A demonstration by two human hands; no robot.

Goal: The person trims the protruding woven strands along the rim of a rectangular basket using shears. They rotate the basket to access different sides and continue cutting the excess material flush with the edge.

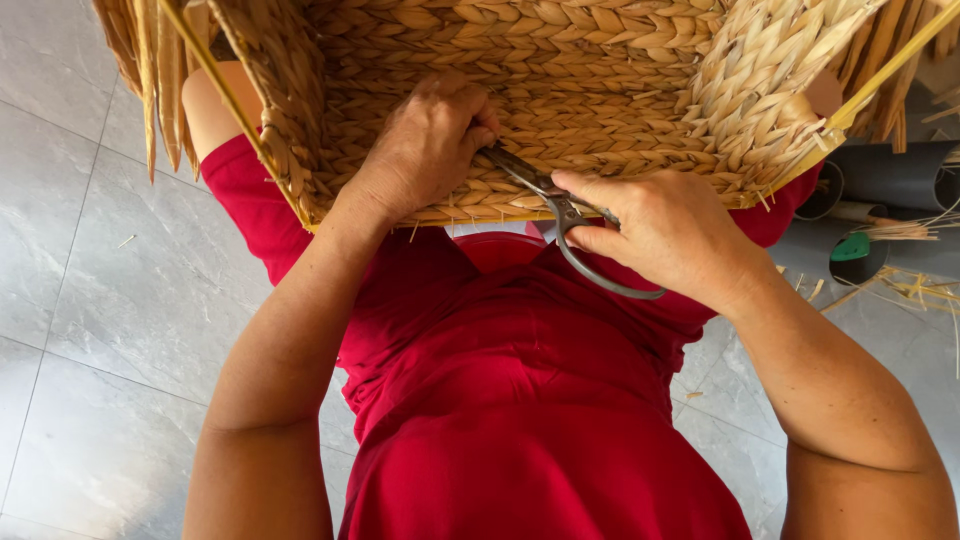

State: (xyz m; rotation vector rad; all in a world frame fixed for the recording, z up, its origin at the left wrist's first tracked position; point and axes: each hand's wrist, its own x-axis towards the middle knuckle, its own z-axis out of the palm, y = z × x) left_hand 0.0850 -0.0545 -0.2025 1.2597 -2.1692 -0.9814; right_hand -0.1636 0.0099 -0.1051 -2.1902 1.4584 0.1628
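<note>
At the far left of the frame lies a grey tiled floor (70, 300). Loose straw ends (150, 70) hang down in the upper left corner, from the edge of a woven basket (560, 90) that fills the top of the frame and rests on the person's lap. The left hand (425, 145), just left of centre, presses against the basket's weave, its fingers curled together and pinching at the braid close to the lower rim. Touching those fingers are the blade tips of a pair of metal scissors (560, 215), which slant down to the right. The right hand (665, 235), right of centre, is closed around the scissors' loop handles, thumb on top. Below both arms is the person's red clothing (520, 400). At the right edge, dark tubes (900, 175) lie on the floor beside scattered straw scraps (910, 285).
</note>
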